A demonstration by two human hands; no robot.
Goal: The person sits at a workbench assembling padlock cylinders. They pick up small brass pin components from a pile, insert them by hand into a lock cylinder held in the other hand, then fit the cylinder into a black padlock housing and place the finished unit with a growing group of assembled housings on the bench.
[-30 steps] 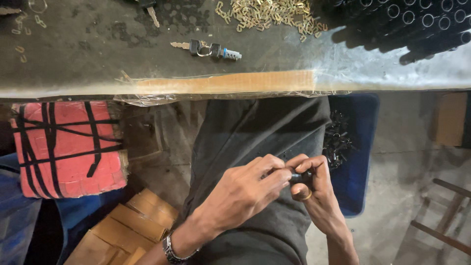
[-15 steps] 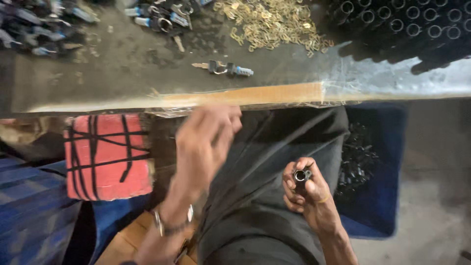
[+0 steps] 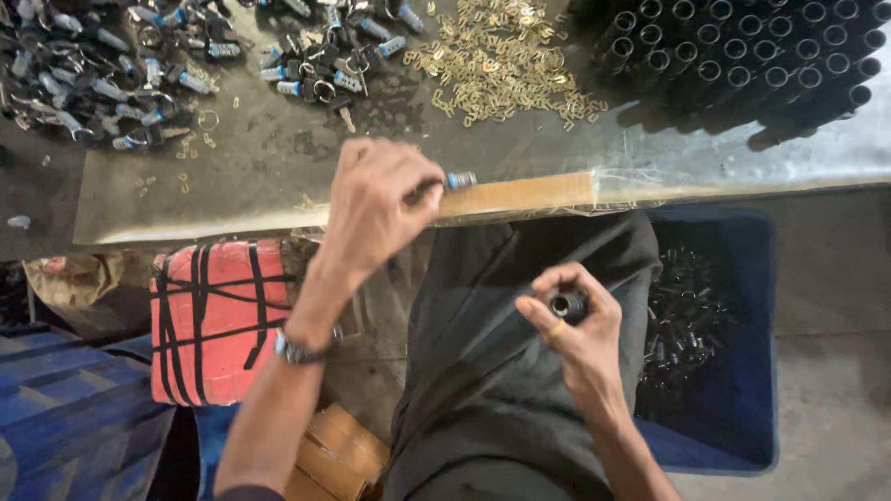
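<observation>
- Our left hand point(image 3: 376, 209) is raised over the near edge of the bench point(image 3: 260, 176), fingers pinched shut on a small metal part with a blue end point(image 3: 458, 179).
- Our right hand point(image 3: 577, 329) sits low over our lap, fingers curled around a short black tube point(image 3: 567, 303) with its open end facing up.
- We see the bench as a worn grey sheet with a wooden strip point(image 3: 520, 193) along its near edge, just beside the pinched part.
- Farther back on it lie a heap of small brass pieces point(image 3: 506, 60), piles of blue-tipped metal parts point(image 3: 111, 65) and a stack of black tubes point(image 3: 742, 46).
- Below the edge, we have a blue bin point(image 3: 742, 371) of black parts at our right, a red bundle tied with black straps point(image 3: 218, 315) at our left, and bare concrete floor point(image 3: 835, 306) beyond the bin.
</observation>
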